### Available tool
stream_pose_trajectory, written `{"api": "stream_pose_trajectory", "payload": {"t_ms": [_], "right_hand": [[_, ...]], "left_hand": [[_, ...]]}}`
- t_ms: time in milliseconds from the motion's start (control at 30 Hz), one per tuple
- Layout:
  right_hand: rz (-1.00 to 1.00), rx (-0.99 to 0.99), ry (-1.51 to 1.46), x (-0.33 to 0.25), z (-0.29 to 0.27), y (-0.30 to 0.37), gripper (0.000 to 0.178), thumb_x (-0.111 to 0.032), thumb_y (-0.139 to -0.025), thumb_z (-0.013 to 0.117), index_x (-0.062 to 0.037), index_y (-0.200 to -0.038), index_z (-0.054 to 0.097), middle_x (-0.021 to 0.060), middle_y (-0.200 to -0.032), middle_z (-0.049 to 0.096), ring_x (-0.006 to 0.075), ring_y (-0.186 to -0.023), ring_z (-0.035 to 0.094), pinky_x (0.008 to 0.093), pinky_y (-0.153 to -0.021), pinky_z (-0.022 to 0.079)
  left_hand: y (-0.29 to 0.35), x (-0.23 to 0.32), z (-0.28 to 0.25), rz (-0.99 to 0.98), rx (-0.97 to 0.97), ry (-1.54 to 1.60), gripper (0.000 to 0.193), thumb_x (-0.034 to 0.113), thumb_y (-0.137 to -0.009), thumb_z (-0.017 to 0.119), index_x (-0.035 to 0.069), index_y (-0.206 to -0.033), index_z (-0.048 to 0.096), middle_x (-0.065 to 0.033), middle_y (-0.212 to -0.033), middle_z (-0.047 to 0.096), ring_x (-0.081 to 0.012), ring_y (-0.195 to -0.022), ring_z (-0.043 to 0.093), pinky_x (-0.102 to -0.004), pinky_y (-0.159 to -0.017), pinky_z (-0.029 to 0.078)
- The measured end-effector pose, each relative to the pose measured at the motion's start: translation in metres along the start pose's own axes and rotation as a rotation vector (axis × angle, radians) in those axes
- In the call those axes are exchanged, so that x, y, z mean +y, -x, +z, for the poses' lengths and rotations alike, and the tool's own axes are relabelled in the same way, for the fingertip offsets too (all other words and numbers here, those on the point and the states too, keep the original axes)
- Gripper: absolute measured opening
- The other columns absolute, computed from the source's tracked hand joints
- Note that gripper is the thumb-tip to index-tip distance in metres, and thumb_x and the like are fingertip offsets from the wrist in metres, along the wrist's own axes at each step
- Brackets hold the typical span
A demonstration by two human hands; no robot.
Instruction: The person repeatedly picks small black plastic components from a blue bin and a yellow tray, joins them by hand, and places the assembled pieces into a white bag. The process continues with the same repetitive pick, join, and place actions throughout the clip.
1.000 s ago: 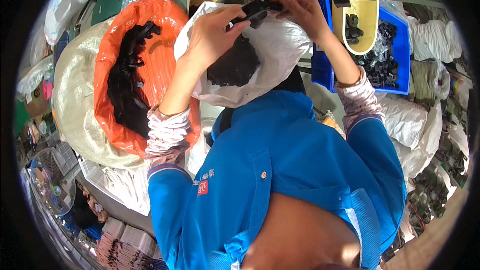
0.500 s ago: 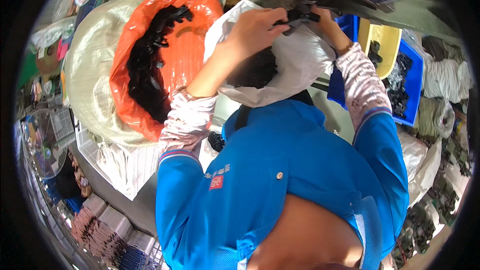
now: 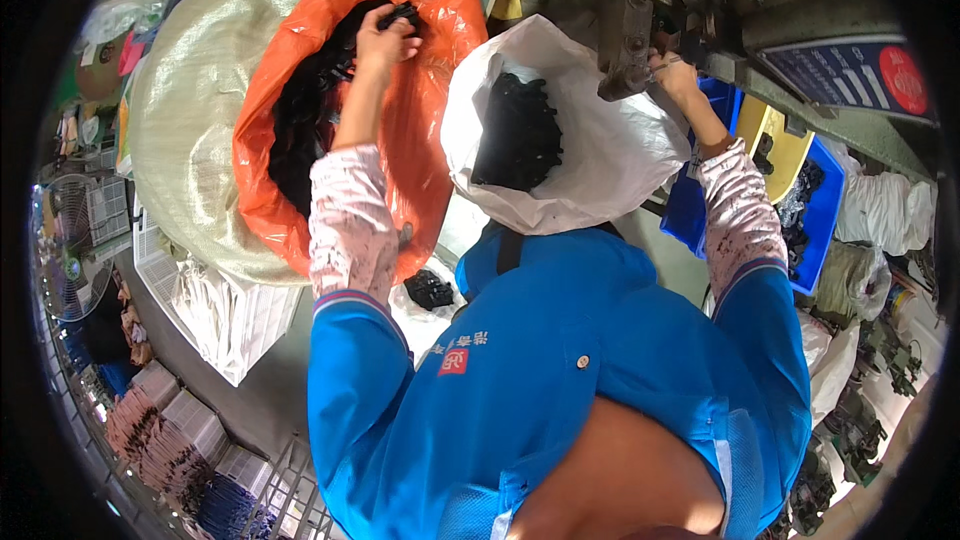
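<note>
My left hand is inside the mouth of an orange bag, its fingers curled round a small black piece at the far end of the bag's dark heap. More black pieces fill the bag's left side; their exact kind is too small to tell. My right hand is up against a dark metal machine, fingers bent and pressed together; whatever they hold is hidden. Between my arms a white woven bag gapes, with black pieces inside.
A pale woven sack surrounds the orange bag. Blue bins and a yellow bin with black parts stand right of my right forearm. A white crate sits on the floor at left, and a fan lies beyond it.
My left hand has left the machine and moved left into the orange bag. The black piece earlier between both hands no longer shows there. My right hand stays by the machine.
</note>
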State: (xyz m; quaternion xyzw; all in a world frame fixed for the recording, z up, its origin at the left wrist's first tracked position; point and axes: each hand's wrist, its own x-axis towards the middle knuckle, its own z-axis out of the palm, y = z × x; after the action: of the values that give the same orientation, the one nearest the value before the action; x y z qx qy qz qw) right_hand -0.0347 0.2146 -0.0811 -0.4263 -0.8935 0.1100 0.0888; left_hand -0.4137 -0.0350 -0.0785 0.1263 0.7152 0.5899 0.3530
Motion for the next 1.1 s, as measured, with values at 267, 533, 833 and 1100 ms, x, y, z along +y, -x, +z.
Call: {"api": "stream_pose_trajectory", "payload": {"t_ms": [267,533,833,1100], "right_hand": [[0.011,-0.009,-0.066,0.017,0.007,0.005,0.023,-0.018,-0.081,0.059,-0.0030,-0.096,0.069,0.0237,-0.101,0.066,0.0434,-0.090,0.062,0.0487,-0.084,0.049],[0.287,-0.129,-1.609,-0.060,-0.090,0.077,0.014,-0.007,-0.092,0.066,0.0029,-0.101,0.066,0.0074,-0.088,0.067,0.0158,-0.078,0.064,0.0307,-0.068,0.055],[-0.110,-0.127,-1.211,-0.063,-0.096,0.061,0.015,-0.012,-0.088,0.071,-0.0005,-0.097,0.068,0.0068,-0.080,0.065,0.0145,-0.067,0.060,0.0285,-0.062,0.051],[-0.315,0.609,-0.747,-0.090,-0.046,0.061,0.019,-0.021,-0.087,0.069,-0.0030,-0.094,0.071,0.0155,-0.080,0.068,0.0274,-0.068,0.066,0.0367,-0.064,0.051]], "left_hand": [[-0.060,-0.057,-0.011,-0.032,0.360,0.259,0.010,0.003,-0.091,0.065,0.001,-0.092,0.055,-0.0124,-0.081,0.063,-0.0223,-0.061,0.066,-0.0358,-0.056,0.062],[0.084,-0.057,-0.005,0.147,0.330,0.299,0.063,-0.007,-0.089,0.061,0.011,-0.143,0.033,-0.0184,-0.108,0.064,-0.0242,-0.084,0.067,-0.0417,-0.069,0.062],[0.170,-0.023,0.001,0.036,-0.186,0.695,0.030,-0.012,-0.086,0.061,0.002,-0.112,0.057,-0.0153,-0.106,0.068,-0.0314,-0.103,0.067,-0.0534,-0.095,0.054],[0.219,-0.022,0.095,0.039,-0.602,0.751,0.047,-0.018,-0.083,0.059,0.011,-0.120,0.057,-0.0129,-0.108,0.068,-0.0249,-0.100,0.067,-0.0651,-0.108,0.037]]}}
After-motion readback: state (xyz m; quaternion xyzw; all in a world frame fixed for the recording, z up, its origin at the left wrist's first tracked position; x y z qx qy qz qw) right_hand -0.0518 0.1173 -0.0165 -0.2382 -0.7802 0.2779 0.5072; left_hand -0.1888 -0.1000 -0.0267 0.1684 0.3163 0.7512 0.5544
